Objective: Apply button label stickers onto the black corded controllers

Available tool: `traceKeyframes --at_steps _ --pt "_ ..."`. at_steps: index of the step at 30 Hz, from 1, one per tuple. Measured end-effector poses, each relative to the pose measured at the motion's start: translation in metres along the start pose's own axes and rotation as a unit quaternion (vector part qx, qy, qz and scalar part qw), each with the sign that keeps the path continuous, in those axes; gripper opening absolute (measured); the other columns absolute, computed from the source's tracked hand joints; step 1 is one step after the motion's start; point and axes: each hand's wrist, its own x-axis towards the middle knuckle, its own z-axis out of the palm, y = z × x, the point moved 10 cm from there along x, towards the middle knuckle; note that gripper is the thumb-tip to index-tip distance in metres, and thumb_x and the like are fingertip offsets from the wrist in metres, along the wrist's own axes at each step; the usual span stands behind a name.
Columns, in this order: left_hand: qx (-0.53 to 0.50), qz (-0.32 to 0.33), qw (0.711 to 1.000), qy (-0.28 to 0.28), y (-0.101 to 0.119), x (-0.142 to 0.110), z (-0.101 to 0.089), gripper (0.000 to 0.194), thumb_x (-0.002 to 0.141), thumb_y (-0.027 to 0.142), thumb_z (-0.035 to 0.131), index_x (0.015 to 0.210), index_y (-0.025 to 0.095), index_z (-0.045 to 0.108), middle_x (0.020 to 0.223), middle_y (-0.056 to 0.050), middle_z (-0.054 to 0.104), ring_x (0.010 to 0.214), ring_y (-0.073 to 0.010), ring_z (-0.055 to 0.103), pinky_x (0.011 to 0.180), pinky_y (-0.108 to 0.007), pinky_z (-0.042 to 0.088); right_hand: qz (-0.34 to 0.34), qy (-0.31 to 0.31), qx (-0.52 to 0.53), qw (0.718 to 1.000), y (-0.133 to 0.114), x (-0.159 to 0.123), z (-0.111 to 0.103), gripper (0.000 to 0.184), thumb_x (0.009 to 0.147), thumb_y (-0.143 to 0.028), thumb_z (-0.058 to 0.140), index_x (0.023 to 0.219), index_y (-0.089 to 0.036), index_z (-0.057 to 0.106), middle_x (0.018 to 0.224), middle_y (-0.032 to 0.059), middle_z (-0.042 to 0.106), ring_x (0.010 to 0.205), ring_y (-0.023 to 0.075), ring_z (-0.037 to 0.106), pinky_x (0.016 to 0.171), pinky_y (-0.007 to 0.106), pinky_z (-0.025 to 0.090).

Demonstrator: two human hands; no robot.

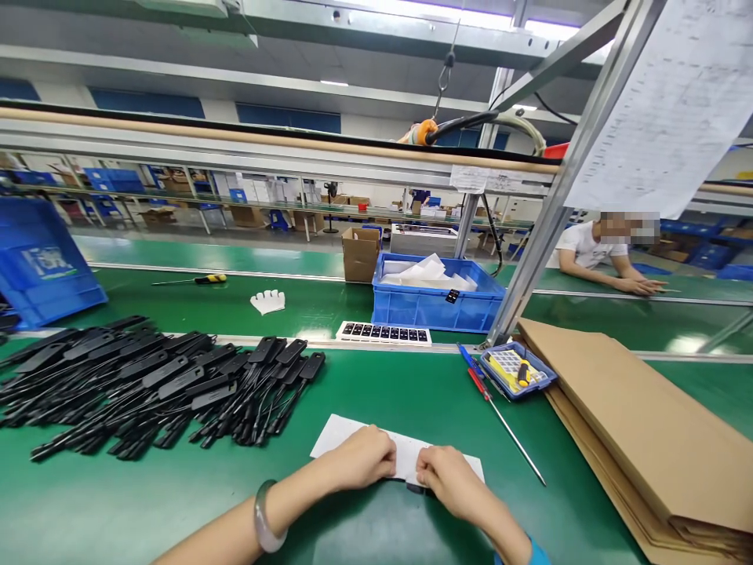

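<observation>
A white sheet, which looks like thin paper or foam, lies across the green bench in front of me. My left hand is closed at its near edge, fingers curled down onto it. Just to the right, my right hand is also closed on the same edge, thumb against fingers. Between and below the hands, a small dark piece shows under the sheet's edge; the rest of it is hidden. To the left lies a large pile of black, flat-headed parts with thin cables.
Right of the hands are a long red-handled screwdriver, a small blue tray and stacked brown cardboard. Behind stand a blue bin, a strip of black labels, a white glove and a metal post. A co-worker sits far right.
</observation>
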Motion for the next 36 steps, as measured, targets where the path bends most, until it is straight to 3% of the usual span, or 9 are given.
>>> traceKeyframes --at_steps 3,6,9,12,15,20,26,32,36 --pt "0.039 -0.022 0.999 0.015 0.001 -0.007 0.007 0.017 0.082 0.011 0.045 0.086 0.014 0.061 0.092 -0.011 0.067 0.084 -0.0245 0.061 0.075 -0.033 0.044 -0.004 0.002 0.004 1.0 -0.002 0.002 0.001 0.017 0.081 -0.013 0.051 0.077 -0.019 0.067 0.082 0.0039 0.07 0.08 0.0189 0.062 0.065 0.024 0.032" --pt "0.049 -0.033 0.998 0.024 0.001 -0.007 0.013 0.024 0.081 0.006 0.041 0.097 0.013 0.058 0.101 -0.014 0.063 0.089 -0.0253 0.059 0.077 -0.035 0.044 -0.015 0.009 0.01 1.0 -0.007 0.005 0.003 0.017 0.083 -0.014 0.049 0.081 -0.019 0.066 0.085 0.0043 0.069 0.083 0.0188 0.061 0.068 0.024 0.034" --pt "0.026 -0.016 0.999 0.021 -0.007 -0.006 0.006 0.018 0.087 0.017 0.043 0.094 0.016 0.06 0.095 -0.008 0.066 0.084 -0.0206 0.061 0.074 -0.028 0.044 -0.022 0.015 0.019 0.999 -0.012 0.008 0.004 0.019 0.084 -0.014 0.047 0.082 -0.019 0.066 0.085 0.0037 0.069 0.082 0.0181 0.06 0.069 0.024 0.034" --pt "0.005 0.014 1.0 0.004 -0.017 -0.011 -0.003 0.009 0.083 0.025 0.056 0.083 0.021 0.064 0.083 0.0 0.068 0.077 -0.0162 0.062 0.067 -0.022 0.043 -0.025 0.017 0.026 0.999 -0.012 0.01 0.003 0.02 0.083 -0.013 0.047 0.079 -0.019 0.065 0.083 0.0029 0.069 0.081 0.0175 0.06 0.067 0.023 0.034" --pt "0.016 0.007 1.0 0.01 -0.023 -0.017 -0.006 0.01 0.081 0.019 0.055 0.076 0.019 0.064 0.081 -0.003 0.068 0.077 -0.0187 0.062 0.067 -0.024 0.043 -0.028 0.016 0.029 0.999 -0.013 0.011 0.002 0.017 0.081 -0.013 0.05 0.077 -0.019 0.065 0.082 0.0027 0.069 0.079 0.0176 0.06 0.066 0.024 0.033" --pt "0.037 -0.033 0.998 0.037 -0.024 -0.018 0.001 0.022 0.087 0.012 0.039 0.092 0.012 0.06 0.093 -0.013 0.066 0.082 -0.0245 0.062 0.071 -0.032 0.044 -0.038 0.021 0.032 0.999 -0.025 0.018 0.006 0.017 0.084 -0.016 0.049 0.081 -0.019 0.066 0.085 0.0039 0.068 0.081 0.0182 0.06 0.068 0.024 0.034" --pt "0.001 0.012 1.0 0.016 -0.035 -0.029 -0.013 0.005 0.081 0.022 0.059 0.079 0.02 0.063 0.082 0.0 0.069 0.077 -0.0155 0.063 0.066 -0.021 0.042 -0.04 0.018 0.038 0.998 -0.027 0.024 0.01 0.018 0.084 -0.014 0.049 0.079 -0.019 0.066 0.084 0.0034 0.069 0.081 0.0177 0.06 0.068 0.023 0.034" --pt "0.02 -0.02 0.998 0.051 -0.043 -0.035 -0.01 0.018 0.086 0.014 0.043 0.084 0.015 0.061 0.088 -0.008 0.068 0.079 -0.0206 0.062 0.068 -0.027 0.041 -0.052 0.012 0.038 0.998 -0.039 0.028 0.011 0.017 0.084 -0.015 0.049 0.083 -0.019 0.065 0.087 0.004 0.068 0.084 0.0185 0.06 0.069 0.024 0.034" --pt "0.004 -0.018 0.999 0.043 -0.049 -0.035 -0.014 0.012 0.084 0.016 0.049 0.085 0.018 0.061 0.085 -0.003 0.068 0.077 -0.0164 0.062 0.066 -0.022 0.041 -0.052 0.014 0.037 0.998 -0.048 0.035 0.016 0.019 0.085 -0.014 0.047 0.084 -0.019 0.065 0.088 0.0053 0.068 0.086 0.0192 0.06 0.071 0.025 0.034"
